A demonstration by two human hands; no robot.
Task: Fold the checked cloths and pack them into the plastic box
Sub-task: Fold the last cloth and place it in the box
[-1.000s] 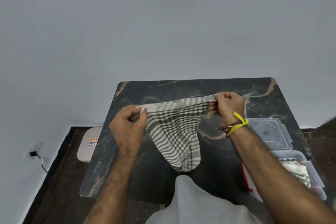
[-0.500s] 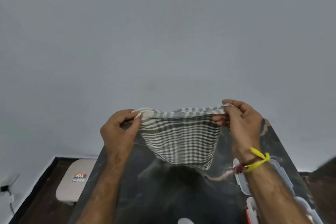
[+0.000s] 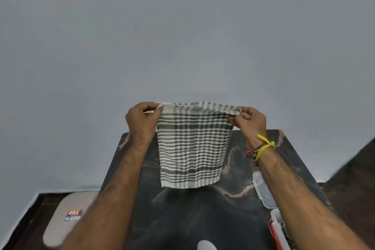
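Up top, the left hand (image 3: 142, 119) and right hand (image 3: 248, 122) each pinch an upper corner of the cloth (image 3: 192, 148), holding it taut in the air above the table (image 3: 203, 215), probably so it hangs flat and square for folding. Beyond the right forearm lie a clear lid (image 3: 261, 189) and the box (image 3: 277, 227), mostly hidden, so the arm must clear them; a pale stool (image 3: 67, 215) stands left of the table.
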